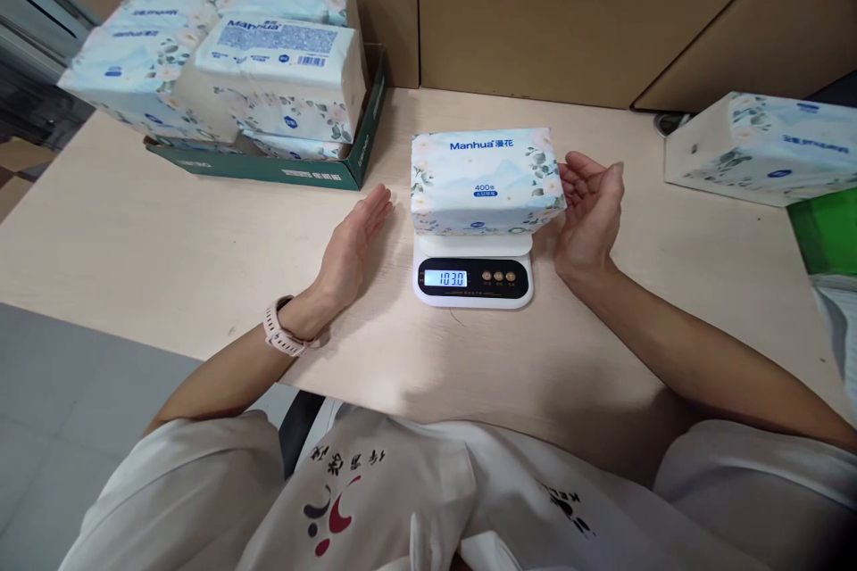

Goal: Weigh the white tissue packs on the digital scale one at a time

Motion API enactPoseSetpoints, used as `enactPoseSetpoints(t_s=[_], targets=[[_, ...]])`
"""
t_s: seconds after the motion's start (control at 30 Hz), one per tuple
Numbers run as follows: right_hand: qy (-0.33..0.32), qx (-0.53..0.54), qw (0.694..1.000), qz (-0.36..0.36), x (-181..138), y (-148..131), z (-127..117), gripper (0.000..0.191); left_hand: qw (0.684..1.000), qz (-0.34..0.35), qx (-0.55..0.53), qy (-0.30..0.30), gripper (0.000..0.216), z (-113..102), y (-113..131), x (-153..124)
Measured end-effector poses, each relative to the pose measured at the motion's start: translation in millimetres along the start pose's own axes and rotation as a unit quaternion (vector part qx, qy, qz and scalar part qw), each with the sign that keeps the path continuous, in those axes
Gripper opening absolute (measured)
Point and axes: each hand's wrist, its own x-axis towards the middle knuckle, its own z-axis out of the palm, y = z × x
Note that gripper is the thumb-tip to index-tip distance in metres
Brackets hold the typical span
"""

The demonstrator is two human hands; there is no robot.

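Our left hand (354,241) is spread flat and holds nothing. Its edge rests on the pale wooden table (167,232), a little apart from the white-and-blue floral soft tissue pack (486,178). Our right hand (589,212) is open and cupped at the pack's right end; we cannot tell if it touches. Brown cardboard panels (569,9) stand behind. The pack sits on a small white digital scale (473,272), its long axis left to right and its printed face toward us.

Table (167,241) open near edge; scale (473,272) mid, tray (281,168) far L, pack (756,147) R.
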Motion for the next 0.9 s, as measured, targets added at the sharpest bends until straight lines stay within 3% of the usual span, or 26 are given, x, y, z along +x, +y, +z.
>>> enactPoseSetpoints(t_s=[0.27, 0.43, 0.57, 0.9], targets=[[0.044, -0.03, 0.997, -0.05, -9.6, -11.0, 4.0, 0.078, 1.0, 0.008, 0.012, -0.014, 0.082, -4.2, -2.2, 1.8], [0.009, -0.07, 0.992, -0.101, -18.0, -12.4, -1.1, 0.065, 0.998, 0.017, 0.045, -0.028, 0.082, -1.2, 1.4, -3.3], [-0.03, -0.095, 0.98, -0.173, -25.4, -10.1, -4.7, 0.059, 0.991, 0.063, 0.103, -0.058, 0.086, 4.4, 6.8, -10.5], [-0.1, -0.143, 0.953, -0.249, -31.3, -9.1, -7.3, 0.063, 0.963, 0.106, 0.198, -0.146, 0.094, 21.3, 20.5, 0.6]])
